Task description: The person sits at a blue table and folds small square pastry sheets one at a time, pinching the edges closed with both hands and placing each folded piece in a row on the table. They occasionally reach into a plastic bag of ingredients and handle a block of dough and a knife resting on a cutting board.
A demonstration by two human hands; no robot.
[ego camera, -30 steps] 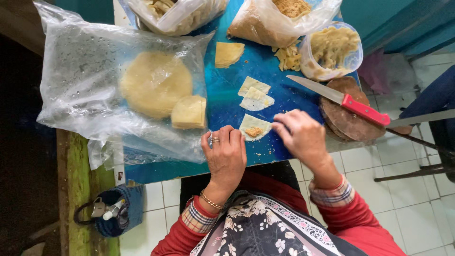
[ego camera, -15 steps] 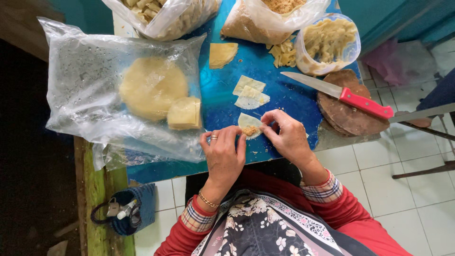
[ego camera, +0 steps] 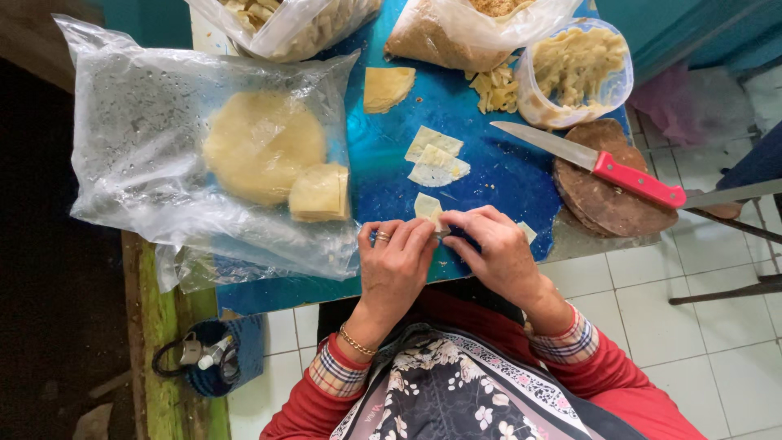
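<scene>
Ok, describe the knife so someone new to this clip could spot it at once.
Start at the blue table top and go to its right edge, where a round dark brown board sits. The knife lies across it, blade pointing left. Its bright red handle sets it apart from everything nearby.

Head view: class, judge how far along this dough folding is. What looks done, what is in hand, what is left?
Done: folded pale pieces fill the clear plastic tub, and more lie loose beside it. In hand: the left hand and right hand pinch one small pale dough square between fingertips. Left: flat cut squares on the blue table, plus a round dough sheet in the clear plastic bag.
</scene>
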